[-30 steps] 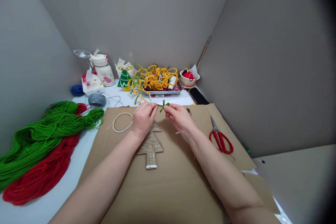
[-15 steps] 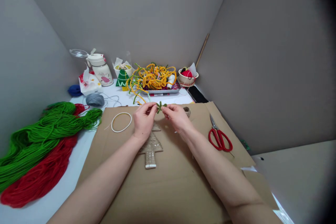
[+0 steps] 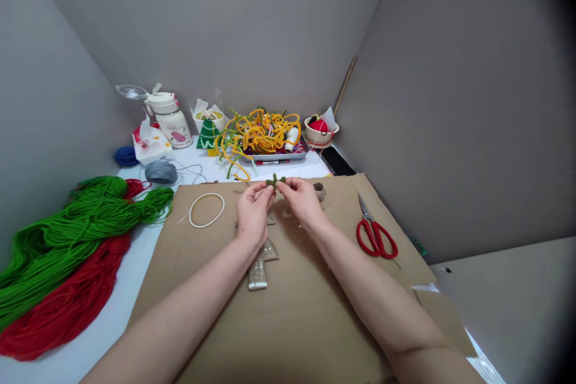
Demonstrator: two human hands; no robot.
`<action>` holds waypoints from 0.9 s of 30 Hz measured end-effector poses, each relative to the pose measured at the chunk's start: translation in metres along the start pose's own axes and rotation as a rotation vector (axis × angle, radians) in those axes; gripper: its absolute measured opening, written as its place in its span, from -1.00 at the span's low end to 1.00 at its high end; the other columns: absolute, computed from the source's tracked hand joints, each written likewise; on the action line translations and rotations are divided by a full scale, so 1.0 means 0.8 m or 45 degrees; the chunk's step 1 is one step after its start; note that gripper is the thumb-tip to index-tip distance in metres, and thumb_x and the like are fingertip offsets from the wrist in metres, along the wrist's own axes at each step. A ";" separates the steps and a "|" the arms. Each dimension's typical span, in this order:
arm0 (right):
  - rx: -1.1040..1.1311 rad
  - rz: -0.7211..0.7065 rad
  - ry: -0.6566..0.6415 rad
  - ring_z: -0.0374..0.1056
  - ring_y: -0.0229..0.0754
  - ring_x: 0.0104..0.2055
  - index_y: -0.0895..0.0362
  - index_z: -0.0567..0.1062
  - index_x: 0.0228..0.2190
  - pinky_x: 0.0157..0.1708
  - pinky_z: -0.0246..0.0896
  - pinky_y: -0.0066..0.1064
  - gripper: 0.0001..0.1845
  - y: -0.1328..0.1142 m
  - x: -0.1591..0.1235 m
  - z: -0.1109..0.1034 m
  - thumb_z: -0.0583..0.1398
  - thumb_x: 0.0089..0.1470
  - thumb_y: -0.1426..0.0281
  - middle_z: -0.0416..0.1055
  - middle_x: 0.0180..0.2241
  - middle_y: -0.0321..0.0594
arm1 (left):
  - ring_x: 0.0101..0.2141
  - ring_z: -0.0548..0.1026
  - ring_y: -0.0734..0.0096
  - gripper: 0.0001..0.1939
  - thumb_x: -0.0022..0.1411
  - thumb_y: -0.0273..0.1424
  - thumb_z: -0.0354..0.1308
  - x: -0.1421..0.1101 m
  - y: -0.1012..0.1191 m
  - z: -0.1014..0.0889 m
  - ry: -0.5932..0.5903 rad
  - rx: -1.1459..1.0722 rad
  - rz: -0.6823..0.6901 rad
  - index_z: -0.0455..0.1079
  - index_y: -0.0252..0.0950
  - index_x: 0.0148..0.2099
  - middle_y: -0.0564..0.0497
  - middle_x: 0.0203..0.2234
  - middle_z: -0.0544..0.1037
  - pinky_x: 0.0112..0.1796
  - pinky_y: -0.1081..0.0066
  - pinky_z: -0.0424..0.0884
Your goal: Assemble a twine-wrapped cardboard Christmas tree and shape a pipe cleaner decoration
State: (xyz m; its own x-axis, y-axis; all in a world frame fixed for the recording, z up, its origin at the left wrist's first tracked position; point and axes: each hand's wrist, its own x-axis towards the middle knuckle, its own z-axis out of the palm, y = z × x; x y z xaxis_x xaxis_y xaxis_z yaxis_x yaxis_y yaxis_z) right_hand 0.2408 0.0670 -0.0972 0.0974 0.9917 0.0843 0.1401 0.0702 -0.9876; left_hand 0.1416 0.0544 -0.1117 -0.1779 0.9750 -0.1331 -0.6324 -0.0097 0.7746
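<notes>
Between the fingertips of both hands is a small green yarn bow (image 3: 276, 179), its short ends sticking out. My left hand (image 3: 253, 209) pinches it from the left, and my right hand (image 3: 302, 199) pinches it from the right. The fingers partly hide the yarn. Beneath my left hand and wrist lies a twine-wrapped tree shape (image 3: 258, 273) on a sheet of cardboard (image 3: 288, 324); most of its upper part is covered. Just behind my right hand sits a roll of twine (image 3: 319, 191).
Red-handled scissors (image 3: 376, 234) lie at the right. A white ring (image 3: 206, 210) lies at the left, near green yarn (image 3: 67, 228) and red yarn (image 3: 72, 318). Behind stand a bottle (image 3: 173, 126), a tray of orange yarn (image 3: 265, 138) and a bowl (image 3: 320, 135).
My left hand has shifted right and turned inward, closer to my right hand, and covers more of the tree shape. The yarn bow stays between the fingertips.
</notes>
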 end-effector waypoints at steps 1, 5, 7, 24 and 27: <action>-0.010 -0.013 0.001 -0.01 -0.37 -0.59 0.16 0.33 -0.60 -0.57 -0.09 -0.50 -0.74 0.002 0.001 0.000 0.18 -0.09 0.23 0.15 -0.65 -0.42 | -0.41 0.48 0.55 -0.74 -0.14 -0.49 0.32 -0.002 0.000 0.000 0.000 -0.020 -0.017 0.39 -0.37 -0.32 0.03 -0.44 0.52 -0.16 0.40 0.36; -0.078 -0.054 0.015 0.05 -0.34 -0.56 0.17 0.37 -0.57 -0.54 -0.03 -0.50 -0.76 0.013 0.004 0.002 0.16 -0.06 0.25 0.22 -0.62 -0.38 | -0.38 0.48 0.55 -0.74 -0.13 -0.49 0.32 -0.003 0.001 0.000 0.016 -0.067 -0.066 0.36 -0.36 -0.34 0.04 -0.44 0.51 -0.12 0.37 0.35; -0.122 -0.076 0.029 0.09 -0.33 -0.54 0.17 0.40 -0.55 -0.52 0.00 -0.49 -0.77 0.018 0.004 0.003 0.15 -0.05 0.25 0.26 -0.60 -0.36 | -0.38 0.48 0.54 -0.75 -0.12 -0.48 0.32 -0.003 0.001 0.000 0.030 -0.067 -0.070 0.34 -0.36 -0.35 0.05 -0.45 0.50 -0.11 0.35 0.34; -0.176 -0.131 0.072 0.09 -0.33 -0.55 0.16 0.34 -0.62 -0.52 -0.02 -0.48 -0.75 0.016 0.002 0.006 0.16 -0.07 0.26 0.21 -0.63 -0.39 | -0.36 0.48 0.48 -0.73 -0.10 -0.40 0.30 0.009 -0.007 -0.003 -0.002 0.089 0.156 0.24 -0.32 -0.43 0.02 -0.43 0.50 -0.19 0.36 0.36; -0.186 -0.132 0.069 0.11 -0.32 -0.54 0.16 0.36 -0.59 -0.50 0.00 -0.47 -0.77 0.020 0.002 0.007 0.15 -0.06 0.26 0.25 -0.61 -0.37 | -0.30 0.50 0.42 -0.74 -0.11 -0.42 0.29 0.012 -0.009 -0.004 0.026 0.128 0.165 0.22 -0.32 -0.46 -0.04 -0.37 0.53 -0.15 0.32 0.35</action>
State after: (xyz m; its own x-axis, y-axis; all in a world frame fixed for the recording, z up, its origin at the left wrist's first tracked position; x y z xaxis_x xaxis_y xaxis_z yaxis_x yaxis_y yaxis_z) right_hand 0.2372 0.0701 -0.1134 0.1272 0.9725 0.1951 0.2936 0.1510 -0.9439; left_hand 0.1421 0.0630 -0.1210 -0.2686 0.9624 -0.0399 -0.5246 -0.1114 0.8440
